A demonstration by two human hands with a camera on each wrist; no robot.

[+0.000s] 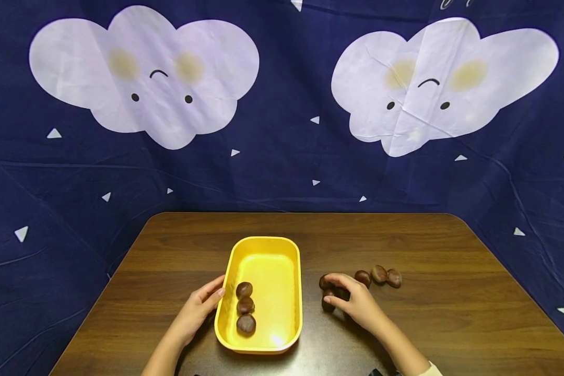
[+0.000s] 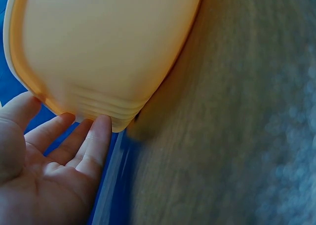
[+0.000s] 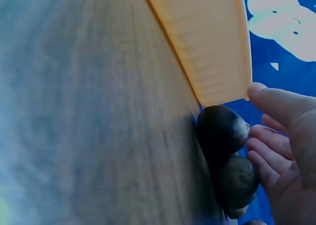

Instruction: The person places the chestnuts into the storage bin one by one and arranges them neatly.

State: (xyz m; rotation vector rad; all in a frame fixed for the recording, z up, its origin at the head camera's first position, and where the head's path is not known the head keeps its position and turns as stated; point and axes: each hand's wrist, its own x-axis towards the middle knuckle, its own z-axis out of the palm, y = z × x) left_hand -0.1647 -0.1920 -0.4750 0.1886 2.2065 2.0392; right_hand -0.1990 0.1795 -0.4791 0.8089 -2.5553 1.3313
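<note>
My left hand (image 1: pixel 195 313) is at the left side of a yellow tray (image 1: pixel 293 292), its thumb and fingertips touching the rim and outer wall. In the left wrist view the fingers of this hand (image 2: pixel 59 170) lie nearly straight against the tray's wall (image 2: pixel 108 47). Three brown chestnuts (image 1: pixel 246 305) lie inside along the tray's left side. Over a group of chestnuts (image 1: pixel 328 303) right of the tray, my right hand (image 1: pixel 359 305) has its thumb and fingers spread. The right wrist view shows this hand (image 3: pixel 291 146) beside two dark chestnuts (image 3: pixel 222 130), with no pinch visible.
Three more chestnuts (image 1: pixel 378 274) lie in a row beyond the right hand, on the brown wooden table (image 1: pixel 432 313). A dark blue cloth (image 1: pixel 291 130) with white clouds hangs behind the table's far edge.
</note>
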